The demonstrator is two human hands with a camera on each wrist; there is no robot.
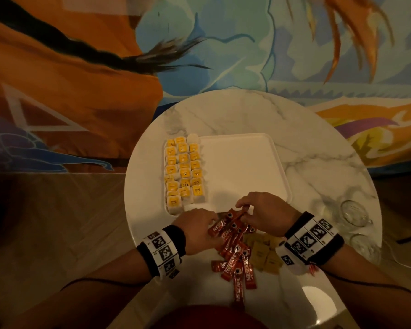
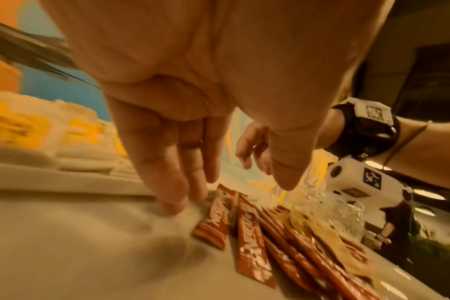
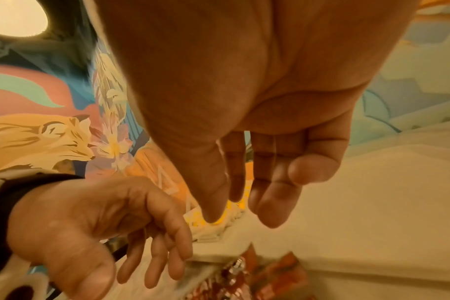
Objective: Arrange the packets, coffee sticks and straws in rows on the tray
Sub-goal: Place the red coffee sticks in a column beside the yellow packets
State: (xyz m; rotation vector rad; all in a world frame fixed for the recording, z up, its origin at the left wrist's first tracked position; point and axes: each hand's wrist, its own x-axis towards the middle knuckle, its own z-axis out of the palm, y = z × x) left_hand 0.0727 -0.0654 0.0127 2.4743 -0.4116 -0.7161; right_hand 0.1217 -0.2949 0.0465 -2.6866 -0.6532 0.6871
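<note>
Coffee sticks [image 1: 233, 248] heaped, long axes mostly toward tray [image 1: 247, 167]; both hands over them, fingers loose, gripping nothing.

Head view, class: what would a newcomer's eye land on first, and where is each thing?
First, the yellow tea packets, lined up in three rows along the left side of the white tray. Next, the loose heap of red coffee sticks on the marble table in front of the tray, where the left hand and right hand meet over its far end.
</note>
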